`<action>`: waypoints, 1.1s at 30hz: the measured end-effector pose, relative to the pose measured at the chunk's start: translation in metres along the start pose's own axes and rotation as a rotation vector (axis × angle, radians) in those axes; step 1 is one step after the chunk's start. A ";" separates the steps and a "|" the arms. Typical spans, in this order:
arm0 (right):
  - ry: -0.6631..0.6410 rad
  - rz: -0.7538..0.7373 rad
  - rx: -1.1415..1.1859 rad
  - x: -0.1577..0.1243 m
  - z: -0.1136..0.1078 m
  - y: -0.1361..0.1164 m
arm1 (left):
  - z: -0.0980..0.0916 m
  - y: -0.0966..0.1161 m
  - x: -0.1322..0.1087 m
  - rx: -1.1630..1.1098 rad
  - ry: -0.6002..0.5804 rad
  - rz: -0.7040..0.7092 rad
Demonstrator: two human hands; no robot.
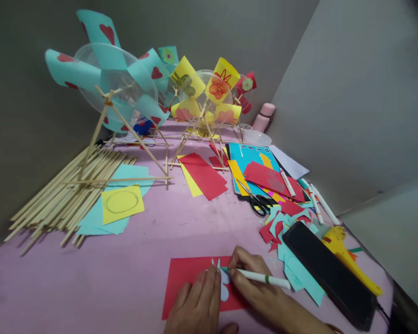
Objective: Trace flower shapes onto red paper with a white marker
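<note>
A red paper sheet [186, 280] lies on the pink table [125, 278] at the near edge. On it rests a small white cut-out shape [224, 290]. My left hand [197, 308] lies flat on the red sheet, fingers stretched out and pressing on the cut-out's edge. My right hand [252, 280] is closed round a white marker pen [264, 278] with a green tip. The tip touches the sheet beside the white shape.
Black scissors [256, 200] lie among red and cyan paper scraps [282, 222]. A black phone [329, 271] and a yellow glue gun [348, 260] sit at the right. Several wooden sticks [66, 195] lie left. Paper windmills [118, 83] stand at the back.
</note>
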State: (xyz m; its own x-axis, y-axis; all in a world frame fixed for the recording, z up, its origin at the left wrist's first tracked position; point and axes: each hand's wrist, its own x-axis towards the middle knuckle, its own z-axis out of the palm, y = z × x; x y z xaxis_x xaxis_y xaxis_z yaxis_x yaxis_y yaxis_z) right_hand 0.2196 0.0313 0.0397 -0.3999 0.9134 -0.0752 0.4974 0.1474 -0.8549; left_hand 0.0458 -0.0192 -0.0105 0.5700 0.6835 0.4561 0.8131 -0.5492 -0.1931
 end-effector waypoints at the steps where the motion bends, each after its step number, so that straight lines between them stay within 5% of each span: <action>1: 0.003 -0.005 0.000 0.000 0.000 0.000 | 0.000 0.000 0.000 0.004 -0.009 0.002; 33: 0.124 -0.144 -0.189 -0.005 0.001 0.018 | -0.004 -0.002 0.002 0.046 -0.023 0.057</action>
State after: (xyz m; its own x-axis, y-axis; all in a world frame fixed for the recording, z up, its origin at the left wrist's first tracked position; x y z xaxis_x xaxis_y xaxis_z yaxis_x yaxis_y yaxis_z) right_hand 0.2300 0.0295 0.0242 -0.3851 0.9158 0.1138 0.5819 0.3367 -0.7403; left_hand 0.0449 -0.0186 -0.0062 0.6177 0.6626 0.4235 0.7834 -0.5655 -0.2579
